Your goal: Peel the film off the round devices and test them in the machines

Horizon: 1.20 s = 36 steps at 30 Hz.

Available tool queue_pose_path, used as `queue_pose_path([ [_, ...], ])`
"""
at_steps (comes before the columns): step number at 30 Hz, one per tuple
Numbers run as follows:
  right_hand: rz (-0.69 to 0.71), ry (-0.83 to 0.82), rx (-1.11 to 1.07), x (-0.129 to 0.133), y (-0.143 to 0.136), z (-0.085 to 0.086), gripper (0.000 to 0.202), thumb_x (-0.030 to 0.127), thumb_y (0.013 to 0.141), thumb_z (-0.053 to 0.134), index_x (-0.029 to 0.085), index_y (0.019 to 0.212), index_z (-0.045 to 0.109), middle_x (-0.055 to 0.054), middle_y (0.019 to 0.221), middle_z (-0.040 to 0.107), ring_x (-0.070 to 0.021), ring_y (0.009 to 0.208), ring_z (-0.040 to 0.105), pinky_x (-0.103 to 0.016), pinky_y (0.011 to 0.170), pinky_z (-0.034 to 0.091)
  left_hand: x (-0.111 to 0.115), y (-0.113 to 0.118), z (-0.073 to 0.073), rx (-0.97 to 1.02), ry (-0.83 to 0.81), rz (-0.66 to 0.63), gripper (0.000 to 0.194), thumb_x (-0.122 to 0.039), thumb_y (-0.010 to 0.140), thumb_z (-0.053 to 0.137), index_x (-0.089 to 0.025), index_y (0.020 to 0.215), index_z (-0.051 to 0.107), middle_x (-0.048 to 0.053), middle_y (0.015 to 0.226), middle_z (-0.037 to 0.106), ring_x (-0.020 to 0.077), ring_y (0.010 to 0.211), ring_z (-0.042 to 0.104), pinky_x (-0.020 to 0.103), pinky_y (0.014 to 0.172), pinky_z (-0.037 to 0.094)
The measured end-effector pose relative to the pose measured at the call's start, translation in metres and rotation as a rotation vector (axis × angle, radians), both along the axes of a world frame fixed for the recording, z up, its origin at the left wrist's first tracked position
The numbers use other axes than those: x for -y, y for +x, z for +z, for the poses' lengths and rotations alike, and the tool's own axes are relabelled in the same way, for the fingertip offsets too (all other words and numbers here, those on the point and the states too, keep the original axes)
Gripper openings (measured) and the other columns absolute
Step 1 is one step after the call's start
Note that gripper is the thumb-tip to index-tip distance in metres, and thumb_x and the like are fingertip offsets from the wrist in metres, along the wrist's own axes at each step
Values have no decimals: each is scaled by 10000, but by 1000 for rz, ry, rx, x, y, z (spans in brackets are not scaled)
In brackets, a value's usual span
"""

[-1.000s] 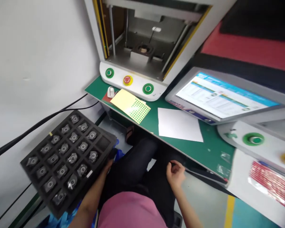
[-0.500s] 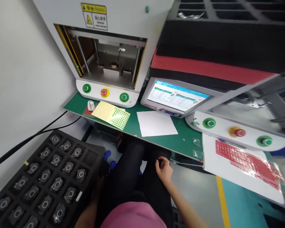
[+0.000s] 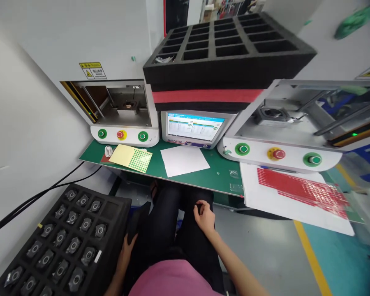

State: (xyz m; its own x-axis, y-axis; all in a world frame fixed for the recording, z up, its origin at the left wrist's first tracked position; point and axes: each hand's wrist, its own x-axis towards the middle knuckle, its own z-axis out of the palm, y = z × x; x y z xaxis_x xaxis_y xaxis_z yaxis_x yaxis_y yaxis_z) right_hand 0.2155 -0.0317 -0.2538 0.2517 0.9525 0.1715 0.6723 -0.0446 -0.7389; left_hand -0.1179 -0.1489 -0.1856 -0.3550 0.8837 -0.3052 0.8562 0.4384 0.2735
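My right hand point(image 3: 204, 217) rests on my right thigh, its fingers loosely bent, with a gap at the thumb and nothing visible in it. Low beside my left leg, my left hand point(image 3: 128, 248) has its thumb and fingers around a flat black piece point(image 3: 139, 218) whose kind I cannot make out against the dark trousers. Just left of that hand lies a black foam tray point(image 3: 106, 257). Round dark parts in clear wrapping point(image 3: 73, 245) sit in most of its pockets, and one pocket point(image 3: 111, 211) at the upper right is empty.
On the green bench point(image 3: 216, 181) lie a dotted sticker sheet point(image 3: 141, 160), white paper point(image 3: 185, 161) and red sticker strips point(image 3: 296, 185). Behind stand a left press point(image 3: 125, 137), a screen point(image 3: 194, 126) under stacked foam trays point(image 3: 228, 70), and a right press point(image 3: 277, 154). Cables point(image 3: 46, 190) run at left.
My view has lifted and swung right, bringing the right press into sight. My left hand has come out of shadow, with the flat black piece now showing. My right hand stays on the thigh.
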Motion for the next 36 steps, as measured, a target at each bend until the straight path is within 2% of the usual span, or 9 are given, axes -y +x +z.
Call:
queue_pose_path([
  [6,19,4,-57,1,11,11,268,380,981,602,131,1079,623,-26,925,644,-112,714,619,-260,635,554,-22,11,23,-27,213,-61,630,-11,794,470,-271,1359,576,80,1316,655,260,1245,637,390,1012,568],
  [13,139,69,-193,5,18,62,314,426,991,571,134,1100,614,-24,904,647,-109,687,615,-267,634,554,-40,48,94,-52,359,-292,678,-8,818,388,-276,1423,538,72,1369,629,245,1186,668,344,908,611],
  [18,370,172,-267,-8,19,128,508,509,915,616,191,1303,537,-136,1226,657,-262,1121,657,-474,986,548,-39,60,174,-104,453,-572,757,-7,779,381,-338,1444,526,33,1338,655,248,1169,672,362,954,601],
  [22,527,221,-348,-11,16,170,862,588,709,791,218,1412,458,-146,1394,573,-321,1285,574,-507,1093,483,-50,44,262,-37,508,-807,755,-100,825,390,-422,1507,404,-34,1382,623,210,1154,677,325,919,613],
  [25,488,261,-447,-4,15,189,938,634,650,806,216,1400,430,-152,1340,593,-323,1233,606,-479,1042,525,-84,43,329,0,431,-875,589,-262,876,395,-407,1437,498,-49,1378,609,237,1204,638,390,973,577],
  [28,306,255,-551,5,21,200,809,571,803,703,231,1436,333,-145,1276,621,-270,1135,656,-435,958,565,-139,64,371,-42,425,-958,505,-390,880,394,-291,1339,582,-10,1334,611,280,1246,593,506,1088,464],
  [31,93,186,-642,10,37,200,751,507,883,624,233,1474,250,-139,1230,658,-240,1069,685,-410,902,580,-189,82,365,-107,668,-778,495,-351,913,448,-165,1367,511,82,1475,476,356,1414,422,631,1170,280],
  [33,-30,118,-693,11,51,192,772,538,859,629,199,1459,280,-142,1143,703,-256,1003,710,-417,852,593,-206,83,336,-63,735,-596,494,-315,899,505,-132,1358,499,135,1536,410,371,1471,328,619,1198,225],
  [36,-168,-6,-740,6,70,174,805,601,785,666,167,1400,379,-116,987,748,-275,873,733,-408,746,611,-205,69,271,153,523,-283,528,-348,855,577,-129,1332,522,184,1482,491,368,1425,410,544,1182,316],
])
